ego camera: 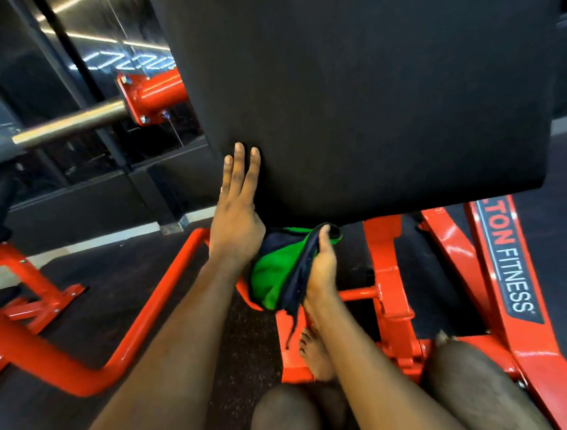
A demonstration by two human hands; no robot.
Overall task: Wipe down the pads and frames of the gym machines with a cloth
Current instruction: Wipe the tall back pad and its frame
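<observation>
From where I stand, the person sits low in front of the big black pad (367, 91), knees drawn up. The left hand (237, 214) lies flat on the pad's lower left corner, fingers straight and holding nothing, seemingly steadying it. The right hand (322, 265) has its fingers and thumb closed round a bunched green and navy cloth (273, 279), which sits just under the pad's bottom edge, touching or nearly touching it; I cannot tell which.

I judge the wipe is at the pad's lower rim. The pad's face shows no streaks or damp marks, so I cannot say whether it is already done. The orange frame (387, 274), the side rail with the lettering (510, 266) and the steel bar (71, 124) out to the left look like work remaining, and other machines beyond that
</observation>
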